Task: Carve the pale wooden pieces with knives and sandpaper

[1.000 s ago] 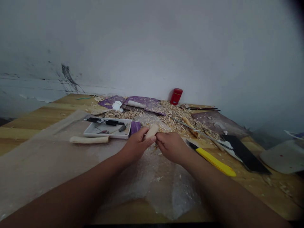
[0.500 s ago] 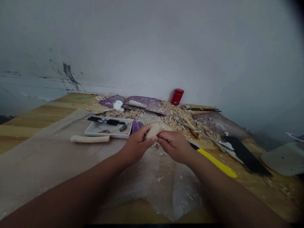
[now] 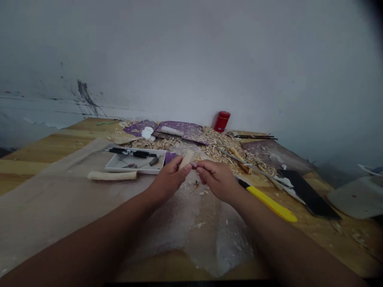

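Drawn apart now, the right hand point(image 3: 220, 179) has come off the wood piece point(image 3: 187, 158), its fingertips point(image 3: 199, 166) just beside it and no longer touching. The left hand point(image 3: 169, 179) pinches that short, pale piece between thumb and fingers, tilted up above the bubble wrap point(image 3: 191, 235), with its upper end clear of the grip.

Under the hands, the bubble wrap lies crumpled and flecked with shavings on a wooden table point(image 3: 44, 153). A tan sheet point(image 3: 54, 195) spreads across the table's left side. Beyond it sits a white tray point(image 3: 131, 171) holding dark tools, with a long pale stick point(image 3: 112, 175) lying just in front of it, to the left. A heap of wood shavings point(image 3: 221, 145) runs across the back of the table, around and over purple sheets point(image 3: 179, 130). To the right of the right hand lies a yellow utility knife point(image 3: 271, 204), near a black board point(image 3: 308, 195). A red canister point(image 3: 222, 121) stands upright at the back, close to the wall point(image 3: 191, 59). That wall rises pale and bare-looking, streaked with dark marks point(image 3: 85, 95) low on the left, and meets the table along its back edge.
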### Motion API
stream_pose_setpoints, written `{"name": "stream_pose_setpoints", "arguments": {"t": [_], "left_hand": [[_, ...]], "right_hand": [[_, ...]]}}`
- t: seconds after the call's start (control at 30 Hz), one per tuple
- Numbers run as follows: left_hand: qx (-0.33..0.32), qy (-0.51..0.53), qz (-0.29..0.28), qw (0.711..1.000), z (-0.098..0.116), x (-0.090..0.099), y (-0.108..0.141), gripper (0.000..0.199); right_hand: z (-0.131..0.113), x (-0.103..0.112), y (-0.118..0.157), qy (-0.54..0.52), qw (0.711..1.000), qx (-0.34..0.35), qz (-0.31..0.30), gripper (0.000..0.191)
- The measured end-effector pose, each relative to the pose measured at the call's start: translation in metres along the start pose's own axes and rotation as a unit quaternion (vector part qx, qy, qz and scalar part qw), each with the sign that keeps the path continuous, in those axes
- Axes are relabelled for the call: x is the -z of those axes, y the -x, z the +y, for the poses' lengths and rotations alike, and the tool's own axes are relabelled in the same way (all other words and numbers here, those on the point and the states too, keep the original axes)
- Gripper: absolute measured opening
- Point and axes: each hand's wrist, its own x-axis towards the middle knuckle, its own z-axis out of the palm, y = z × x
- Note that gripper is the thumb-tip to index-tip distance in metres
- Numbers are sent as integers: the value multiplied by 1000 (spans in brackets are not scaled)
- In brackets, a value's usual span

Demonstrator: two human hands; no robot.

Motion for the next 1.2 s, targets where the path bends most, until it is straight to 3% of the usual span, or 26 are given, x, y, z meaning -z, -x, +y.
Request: {"name": "stream_pose_setpoints", "arguments": {"t": [0.13, 0.43, 0.57, 0.8, 1.1, 1.2], "left_hand": [[6, 42, -52, 998, -2, -4, 3, 26], [2, 24, -70, 997, 0, -4, 4, 28], [-18, -41, -62, 997, 0, -4, 3, 27], [-40, -78, -44, 995, 6, -2, 2, 27], [0, -14, -21, 1000, 2, -6, 4, 25], [43, 39, 39, 998, 1, 0, -2, 26]], "right_hand": [[2, 1, -2, 17, 1000, 1, -5, 27], [7, -1, -2, -13, 999, -47, -4, 24], [1, 1, -2, -32, 998, -53, 3, 25], [-4, 4, 2, -153, 984, -92, 3, 21], [2, 2, 4, -180, 980, -87, 11, 21], [-4, 6, 7, -177, 982, -57, 11, 21]]}}
